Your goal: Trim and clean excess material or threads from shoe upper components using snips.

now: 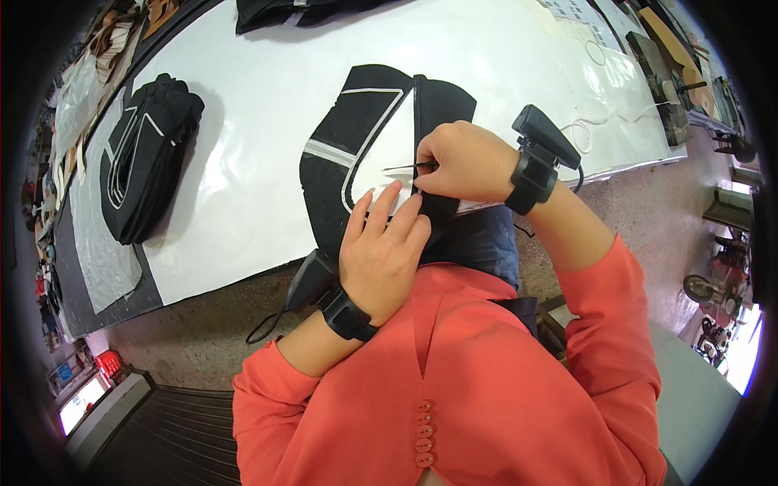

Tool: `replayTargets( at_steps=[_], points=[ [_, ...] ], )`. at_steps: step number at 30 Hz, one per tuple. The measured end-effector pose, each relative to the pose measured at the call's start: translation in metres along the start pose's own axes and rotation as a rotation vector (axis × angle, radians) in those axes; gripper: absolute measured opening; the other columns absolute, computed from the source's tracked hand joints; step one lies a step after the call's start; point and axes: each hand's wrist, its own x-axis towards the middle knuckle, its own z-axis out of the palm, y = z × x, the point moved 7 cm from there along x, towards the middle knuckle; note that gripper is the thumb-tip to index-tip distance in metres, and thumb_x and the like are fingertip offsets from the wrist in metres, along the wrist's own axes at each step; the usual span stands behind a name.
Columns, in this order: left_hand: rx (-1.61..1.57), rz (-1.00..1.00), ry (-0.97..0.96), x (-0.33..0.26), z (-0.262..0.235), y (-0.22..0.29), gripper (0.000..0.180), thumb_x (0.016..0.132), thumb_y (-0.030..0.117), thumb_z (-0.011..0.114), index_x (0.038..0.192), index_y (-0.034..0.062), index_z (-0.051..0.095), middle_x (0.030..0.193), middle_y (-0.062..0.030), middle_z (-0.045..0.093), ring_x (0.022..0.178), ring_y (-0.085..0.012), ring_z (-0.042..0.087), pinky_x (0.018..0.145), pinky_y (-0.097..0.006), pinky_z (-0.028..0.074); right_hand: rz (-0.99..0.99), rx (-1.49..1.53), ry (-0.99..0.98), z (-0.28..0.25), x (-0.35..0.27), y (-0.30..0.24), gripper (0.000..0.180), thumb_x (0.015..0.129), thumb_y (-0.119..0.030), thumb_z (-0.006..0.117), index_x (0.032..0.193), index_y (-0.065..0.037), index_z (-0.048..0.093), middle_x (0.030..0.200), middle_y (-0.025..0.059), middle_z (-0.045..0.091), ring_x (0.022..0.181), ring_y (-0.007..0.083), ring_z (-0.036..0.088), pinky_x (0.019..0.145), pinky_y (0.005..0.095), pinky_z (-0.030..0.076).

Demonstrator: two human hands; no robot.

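Right hand (463,162) pinches a thin tool (408,167), tip on the black panel (381,154) lying at the near table (243,194) edge; left hand (381,243) lies flat, fingers spread, pinning the cloth. I'd say keep that palm firm and the tip low and slow. The panel is curved, black, edged with white piping; a stack (146,154) sits far left.
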Motion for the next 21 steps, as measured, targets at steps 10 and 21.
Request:
replayTargets(
  at_steps=[10, 21],
  points=[
    [0.013, 0.033, 0.011, -0.006, 0.001, 0.000, 0.023, 0.082, 0.004, 0.058, 0.104, 0.0053, 0.066, 0.124, -0.0077, 0.065, 0.122, -0.0304, 0.056, 0.105, -0.049, 0.041, -0.204, 0.131, 0.084, -0.016, 0.002, -0.001, 0.024, 0.076, -0.020, 0.071, 0.084, 0.002, 0.071, 0.076, 0.0169, 0.068, 0.069, 0.0289, 0.066, 0.065, 0.0344, 0.051],
    [-0.021, 0.012, 0.012, -0.001, 0.004, -0.001, 0.023, 0.082, 0.003, 0.058, 0.104, 0.0048, 0.065, 0.124, -0.0096, 0.064, 0.122, -0.0314, 0.056, 0.105, -0.049, 0.041, -0.042, -0.002, 0.010, -0.008, 0.015, 0.008, 0.024, 0.074, -0.023, 0.067, 0.086, -0.003, 0.073, 0.080, 0.0157, 0.071, 0.081, 0.0328, 0.070, 0.073, 0.0397, 0.055]
  ],
)
